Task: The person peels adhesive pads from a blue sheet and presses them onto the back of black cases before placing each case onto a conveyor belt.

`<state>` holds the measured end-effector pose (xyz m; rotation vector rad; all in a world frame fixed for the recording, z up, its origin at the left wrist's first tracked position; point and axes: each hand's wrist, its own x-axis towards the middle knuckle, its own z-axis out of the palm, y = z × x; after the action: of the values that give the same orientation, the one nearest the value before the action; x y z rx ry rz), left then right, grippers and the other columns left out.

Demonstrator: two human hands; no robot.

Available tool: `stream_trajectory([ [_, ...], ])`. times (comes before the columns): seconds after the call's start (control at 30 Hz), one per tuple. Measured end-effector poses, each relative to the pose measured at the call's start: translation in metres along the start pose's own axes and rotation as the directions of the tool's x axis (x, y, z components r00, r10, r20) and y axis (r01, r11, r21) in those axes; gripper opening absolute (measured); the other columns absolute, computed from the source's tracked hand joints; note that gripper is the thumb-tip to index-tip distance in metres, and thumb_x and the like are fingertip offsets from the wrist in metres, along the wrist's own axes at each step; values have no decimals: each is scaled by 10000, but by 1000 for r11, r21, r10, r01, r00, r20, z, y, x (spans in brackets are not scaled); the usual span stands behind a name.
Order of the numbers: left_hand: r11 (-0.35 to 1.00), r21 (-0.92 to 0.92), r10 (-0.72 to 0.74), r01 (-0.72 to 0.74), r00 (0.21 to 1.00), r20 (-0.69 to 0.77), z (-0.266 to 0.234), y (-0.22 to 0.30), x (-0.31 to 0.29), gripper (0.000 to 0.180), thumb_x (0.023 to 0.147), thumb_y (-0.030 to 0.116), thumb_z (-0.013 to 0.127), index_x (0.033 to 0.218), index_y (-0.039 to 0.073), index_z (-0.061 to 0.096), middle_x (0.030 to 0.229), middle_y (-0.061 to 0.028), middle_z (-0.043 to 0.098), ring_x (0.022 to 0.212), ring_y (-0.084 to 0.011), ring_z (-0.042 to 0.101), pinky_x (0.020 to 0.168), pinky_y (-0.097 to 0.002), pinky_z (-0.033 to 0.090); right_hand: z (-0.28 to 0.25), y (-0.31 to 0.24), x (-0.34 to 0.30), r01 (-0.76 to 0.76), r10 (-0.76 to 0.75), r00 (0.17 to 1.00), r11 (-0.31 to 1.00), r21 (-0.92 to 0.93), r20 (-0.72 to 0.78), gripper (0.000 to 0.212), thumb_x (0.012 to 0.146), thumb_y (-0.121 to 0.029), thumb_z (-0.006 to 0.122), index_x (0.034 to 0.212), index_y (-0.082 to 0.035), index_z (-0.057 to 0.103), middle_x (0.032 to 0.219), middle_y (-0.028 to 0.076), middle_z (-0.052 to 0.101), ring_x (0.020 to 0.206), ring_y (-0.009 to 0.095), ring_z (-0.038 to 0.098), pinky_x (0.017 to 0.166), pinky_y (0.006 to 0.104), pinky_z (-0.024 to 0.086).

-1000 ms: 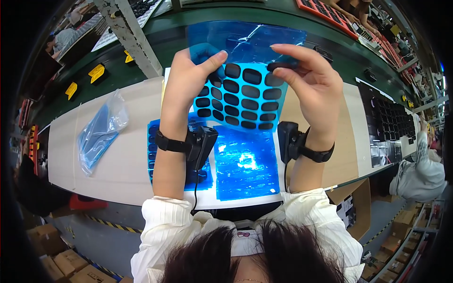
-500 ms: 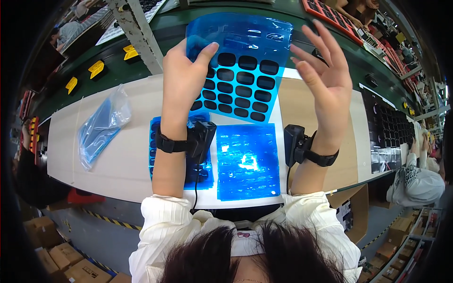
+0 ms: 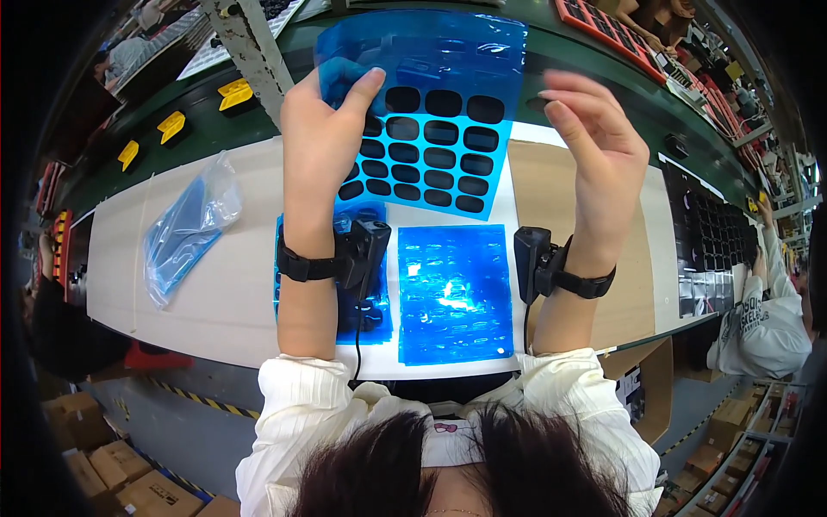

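Note:
My left hand (image 3: pixel 332 129) pinches a blue translucent film sheet (image 3: pixel 508 168) by its left edge, thumb in front and fingers showing through the film behind. Rows of black rounded pads (image 3: pixel 441 133) sit on the sheet, which is raised above the table's far side, its upper end curling. My right hand (image 3: pixel 603 138) is just right of the sheet and apart from it. Its thumb and curled fingers come together around a small dark shape at the tips, too blurred to name. Under the hands lies a stack of shiny blue film (image 3: pixel 457 297). More padded blue sheets (image 3: pixel 375 314) are partly hidden by my left wrist.
A clear bag with blue film (image 3: pixel 185 237) lies on the white table at left. Brown cardboard (image 3: pixel 594 241) covers the right part. Beyond runs a green conveyor with yellow trays (image 3: pixel 172 127) and a metal post (image 3: pixel 250 52). Black sheets (image 3: pixel 715 228) and a co-worker are at right.
The held sheet and my left hand have shifted slightly left and away. My right hand's spread fingers have curled in toward the thumb, with the index finger blurred.

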<state>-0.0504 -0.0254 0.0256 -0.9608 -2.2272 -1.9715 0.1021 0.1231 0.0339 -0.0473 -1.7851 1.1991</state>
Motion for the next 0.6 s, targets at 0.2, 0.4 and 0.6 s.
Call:
stream_trajectory([
  [0.2,999,39,10,-11,1000,18,1,-1,-1,235,761,217,604,695,-4,564,592,-44,550,514,-105,472,501,-234,380,8,-15,-5,-56,56,998,998,-2,-40,97,720,-14,629,813,12,637,761,68,605,741,127,584,688,211,454],
  [0.4,998,60,-17,14,999,44,2,-1,-1,225,757,216,611,735,-7,587,614,-52,562,565,-107,491,540,-233,393,9,-10,-4,-53,53,998,999,-14,38,125,683,-26,658,807,-19,650,808,59,588,781,139,566,685,222,441],
  [0.6,1000,-12,8,-7,996,87,3,6,-4,205,749,202,618,768,-2,610,638,-39,577,576,-90,492,541,-226,393,11,-4,-5,146,-147,989,966,-214,9,247,640,-60,694,882,-56,645,838,50,565,849,151,536,722,253,432],
])
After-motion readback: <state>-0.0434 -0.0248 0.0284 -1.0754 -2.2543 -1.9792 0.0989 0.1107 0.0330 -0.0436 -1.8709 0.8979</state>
